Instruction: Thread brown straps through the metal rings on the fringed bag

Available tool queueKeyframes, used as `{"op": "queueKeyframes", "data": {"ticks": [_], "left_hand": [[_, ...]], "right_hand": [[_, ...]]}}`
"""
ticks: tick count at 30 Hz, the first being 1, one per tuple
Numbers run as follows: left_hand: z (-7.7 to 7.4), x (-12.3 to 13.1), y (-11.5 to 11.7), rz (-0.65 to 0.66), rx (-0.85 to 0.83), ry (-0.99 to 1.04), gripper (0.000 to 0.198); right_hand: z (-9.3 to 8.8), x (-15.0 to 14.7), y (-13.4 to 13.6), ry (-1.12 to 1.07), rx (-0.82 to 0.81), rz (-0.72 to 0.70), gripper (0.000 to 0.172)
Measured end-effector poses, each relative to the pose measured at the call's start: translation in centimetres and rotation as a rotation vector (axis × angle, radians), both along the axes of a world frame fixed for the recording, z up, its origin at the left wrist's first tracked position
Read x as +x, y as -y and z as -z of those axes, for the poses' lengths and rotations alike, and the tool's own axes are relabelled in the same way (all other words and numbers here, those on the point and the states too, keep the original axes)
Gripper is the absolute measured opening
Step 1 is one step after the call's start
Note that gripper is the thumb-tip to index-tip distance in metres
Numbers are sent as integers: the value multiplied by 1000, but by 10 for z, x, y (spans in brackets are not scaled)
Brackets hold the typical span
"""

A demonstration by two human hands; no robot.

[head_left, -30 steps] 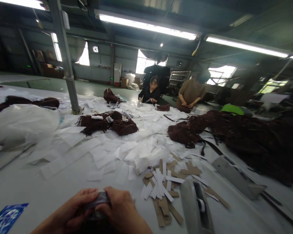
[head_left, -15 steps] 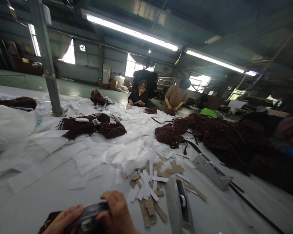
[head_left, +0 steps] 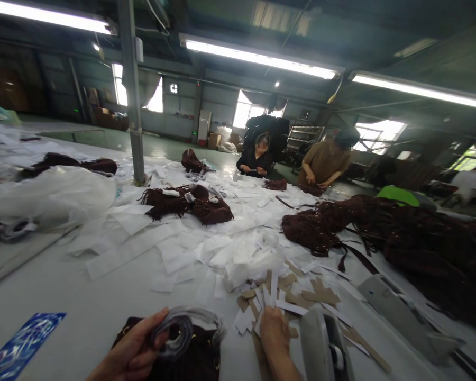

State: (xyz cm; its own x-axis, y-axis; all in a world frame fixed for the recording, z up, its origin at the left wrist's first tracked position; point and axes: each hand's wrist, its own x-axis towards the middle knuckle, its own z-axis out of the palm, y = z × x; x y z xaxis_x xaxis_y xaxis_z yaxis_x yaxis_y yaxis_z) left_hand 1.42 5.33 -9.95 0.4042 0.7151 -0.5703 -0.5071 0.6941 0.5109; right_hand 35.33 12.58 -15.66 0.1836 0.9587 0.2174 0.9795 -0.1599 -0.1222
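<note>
"One broad, pale table fills the view, strewn with white sheets. Beyond the dispenser, to its right, sprawls a heap of dark brown bags; whether any are finished, I cannot tell."

"What is the largest thing close to the person?"

"A single brown bag with gold-coloured eyelets, left of the dispenser and partly cut off by the lower edge."

"And the hands?"

"The left hand, farther left of the dispenser, has thumb and fingers closed on a grey coil, in front of the bag. The right hand, just left of the dispenser, is down among the strips, fingers curled; whether they grip one, I cannot tell."

"How far has the work got?"

"The coil looks mostly wound, I would judge, though its outer turn seems loose, reaching towards the dispenser. No strip shows around it. The strips, white and brown, lie loose, mostly beyond the dispenser and to its left."
</note>
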Motion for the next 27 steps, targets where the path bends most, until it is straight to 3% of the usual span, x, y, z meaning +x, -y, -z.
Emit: {"op": "queueKeyframes", "data": {"ticks": [6,14,17,20,21,23,27], "left_hand": [[4,0,1,-49,1,2,50],[-10,6,1,-164,134,-246,46],[-10,1,0,-100,224,-308,46],[-9,-2,-1,-45,265,-393,47],[-9,-2,-2,-28,274,-417,47],[-10,1,-1,24,296,-446,46],[-16,9,2,73,360,-417,44]], "right_hand": [[-7,22,3,-43,18,32,35],[-4,32,12,-224,89,-67,36],[-19,27,12,-279,161,2,46],[-52,-1,19,-477,156,30,50],[-67,-15,24,-594,117,-54,49],[-97,-50,38,-733,18,-351,55],[-140,-115,60,-527,-236,-765,57]]}}
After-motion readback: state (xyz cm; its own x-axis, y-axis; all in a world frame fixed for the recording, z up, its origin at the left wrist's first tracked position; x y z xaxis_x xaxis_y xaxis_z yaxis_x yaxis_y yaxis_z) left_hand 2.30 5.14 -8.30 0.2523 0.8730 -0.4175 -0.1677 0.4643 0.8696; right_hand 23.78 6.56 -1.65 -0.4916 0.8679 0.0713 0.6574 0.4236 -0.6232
